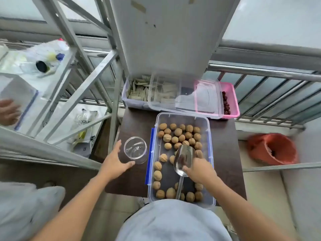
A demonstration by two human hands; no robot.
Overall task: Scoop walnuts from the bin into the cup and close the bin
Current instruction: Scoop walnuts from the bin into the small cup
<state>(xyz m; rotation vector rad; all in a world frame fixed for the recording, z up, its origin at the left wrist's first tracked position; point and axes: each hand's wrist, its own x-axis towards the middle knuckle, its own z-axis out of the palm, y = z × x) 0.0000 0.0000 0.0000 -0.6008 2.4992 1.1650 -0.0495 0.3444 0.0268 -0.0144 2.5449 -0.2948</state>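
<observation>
A clear plastic bin (211, 136) with blue latches stands open on a small dark table (135, 122). Many walnuts (178, 132) lie in a single layer inside it. A metal scoop (185, 153) rests in the bin, bowl pointing away, handle toward me. My right hand (199, 169) grips the scoop where the bowl meets the handle. No walnut is visible in the bowl. An empty clear cup (135, 150) stands upright left of the bin. My left hand (112, 162) is spread open around the cup's near left side, thumb tip at its base.
A clear lid (184, 96) lies across a bin of paper packets (135, 93) and a pink bin (231, 101) of red fruit behind. A metal rack (86, 84) crowds the left, railings stand behind, an orange bucket (272, 148) sits right. Another person's hand (8, 110) shows far left.
</observation>
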